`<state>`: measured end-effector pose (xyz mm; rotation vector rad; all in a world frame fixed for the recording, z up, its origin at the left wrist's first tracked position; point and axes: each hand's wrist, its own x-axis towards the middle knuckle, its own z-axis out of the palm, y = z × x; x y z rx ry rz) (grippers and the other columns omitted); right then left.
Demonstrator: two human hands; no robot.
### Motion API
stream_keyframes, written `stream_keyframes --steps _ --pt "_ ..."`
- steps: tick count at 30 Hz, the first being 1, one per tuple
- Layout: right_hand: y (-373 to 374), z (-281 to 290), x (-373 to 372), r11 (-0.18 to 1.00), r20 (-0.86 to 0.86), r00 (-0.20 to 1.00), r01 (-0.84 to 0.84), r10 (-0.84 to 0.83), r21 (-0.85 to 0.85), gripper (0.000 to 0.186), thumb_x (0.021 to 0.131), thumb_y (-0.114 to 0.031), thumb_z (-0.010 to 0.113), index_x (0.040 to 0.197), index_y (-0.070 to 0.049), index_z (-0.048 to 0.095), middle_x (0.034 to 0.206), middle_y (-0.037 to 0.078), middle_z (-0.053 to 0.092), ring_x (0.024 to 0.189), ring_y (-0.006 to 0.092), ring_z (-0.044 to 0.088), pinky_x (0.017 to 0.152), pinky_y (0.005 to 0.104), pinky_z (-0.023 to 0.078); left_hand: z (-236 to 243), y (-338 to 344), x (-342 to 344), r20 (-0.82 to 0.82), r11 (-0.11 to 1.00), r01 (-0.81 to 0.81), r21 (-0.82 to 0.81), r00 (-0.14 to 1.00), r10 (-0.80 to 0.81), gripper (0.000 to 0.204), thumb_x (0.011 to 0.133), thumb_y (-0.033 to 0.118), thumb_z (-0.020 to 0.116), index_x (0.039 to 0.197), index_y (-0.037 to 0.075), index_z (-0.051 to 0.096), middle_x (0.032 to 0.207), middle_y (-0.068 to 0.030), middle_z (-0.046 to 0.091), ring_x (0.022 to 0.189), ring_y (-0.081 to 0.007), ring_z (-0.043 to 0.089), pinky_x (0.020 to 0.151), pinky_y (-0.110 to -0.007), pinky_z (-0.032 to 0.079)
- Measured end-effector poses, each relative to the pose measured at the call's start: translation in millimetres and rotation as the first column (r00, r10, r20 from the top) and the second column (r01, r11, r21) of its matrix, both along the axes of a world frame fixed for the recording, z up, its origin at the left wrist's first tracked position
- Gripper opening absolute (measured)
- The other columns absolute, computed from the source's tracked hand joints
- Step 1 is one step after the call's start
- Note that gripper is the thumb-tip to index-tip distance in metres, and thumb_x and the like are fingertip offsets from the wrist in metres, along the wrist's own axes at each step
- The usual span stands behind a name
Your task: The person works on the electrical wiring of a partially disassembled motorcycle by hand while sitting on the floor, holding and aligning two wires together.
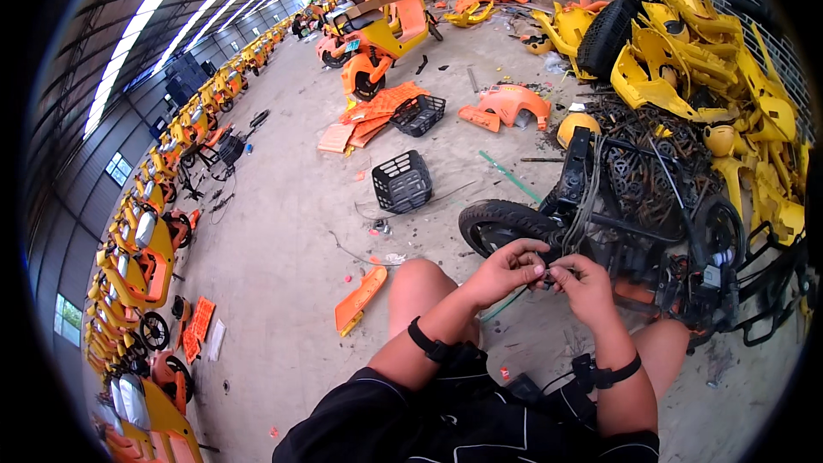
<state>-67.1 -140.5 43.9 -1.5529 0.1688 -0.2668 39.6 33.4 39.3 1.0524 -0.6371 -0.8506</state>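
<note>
My left hand (513, 274) and my right hand (585, 286) meet in front of my knees, fingertips pinched together. Between them is a small dark piece (546, 274), too small and covered to name; it may be a cable end. Just beyond, a bundle of grey cables (586, 206) hangs down from a stripped black scooter frame (639, 227) toward my fingers. The frame lies on the floor at the right, its black wheel (506, 225) right behind my left hand. Both wrists wear black straps.
Yellow body panels (677, 69) and dark metal parts (651, 171) are heaped at the right. Black baskets (403, 182), orange panels (373, 116) and an orange-yellow piece (360, 298) lie on the floor. Yellow scooters (141, 266) line the left; an orange-yellow scooter (381, 30) stands ahead.
</note>
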Motion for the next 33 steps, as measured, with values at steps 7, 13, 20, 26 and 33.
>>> stream_keyframes --steps 7,13,20,26,33 --pt "-6.0 5.0 -7.0 0.963 0.114 0.991 0.099 -0.072 -0.250 0.009 0.087 -0.004 0.069 0.093 0.002 0.068 0.079 0.007 0.066 0.067 0.0128 0.062 0.059 0.0272 0.049 0.1 -7.9 -0.3 0.004 0.999 -0.041 0.014 0.999 0.041 0.032 0.096 0.010 0.063 0.126 0.002 0.054 0.095 -0.0047 0.065 0.085 -0.0124 0.062 0.075 -0.028 0.052" --pt "-9.3 18.7 -18.6 0.835 0.282 0.956 0.214 -0.073 -0.508 0.009 0.086 -0.004 0.068 0.095 0.000 0.068 0.082 0.013 0.065 0.069 0.0256 0.065 0.062 0.0331 0.050 -1.2 -17.6 -12.0 0.263 0.961 -0.262 0.089 0.937 0.231 0.017 0.092 0.008 0.068 0.106 -0.001 0.066 0.097 -0.0060 0.069 0.086 -0.0115 0.064 0.078 -0.027 0.053" --pt "-10.9 20.5 -24.6 0.794 0.310 0.948 0.243 -0.073 -0.557 0.009 0.085 -0.005 0.068 0.094 -0.002 0.067 0.085 0.015 0.065 0.074 0.0328 0.065 0.066 0.0371 0.051 3.0 -27.0 -18.0 0.749 0.902 -0.430 -0.027 0.589 0.303 0.015 0.086 0.005 0.072 0.100 0.002 0.071 0.097 -0.0095 0.070 0.089 -0.0203 0.067 0.077 -0.031 0.053" --pt "-18.7 18.2 -28.6 0.772 0.302 0.949 0.260 -0.092 -0.580 0.009 0.084 -0.003 0.068 0.093 -0.002 0.066 0.085 0.015 0.064 0.077 0.0340 0.064 0.068 0.0383 0.051 3.6 -30.9 -22.4 0.890 0.923 -0.383 -0.015 0.416 0.187 0.020 0.083 0.004 0.073 0.102 0.003 0.070 0.098 -0.0129 0.067 0.090 -0.0301 0.067 0.078 -0.036 0.054" --pt "-20.9 21.6 -33.0 0.620 0.341 0.939 0.244 0.040 -0.746 0.012 0.080 -0.001 0.067 0.092 -0.003 0.065 0.088 0.013 0.063 0.085 0.0346 0.062 0.073 0.0419 0.051 1.8 -31.8 -23.2 0.964 0.911 -0.411 0.036 0.256 0.077 0.021 0.081 0.005 0.070 0.102 0.003 0.070 0.097 -0.0136 0.065 0.087 -0.0336 0.064 0.077 -0.040 0.053"
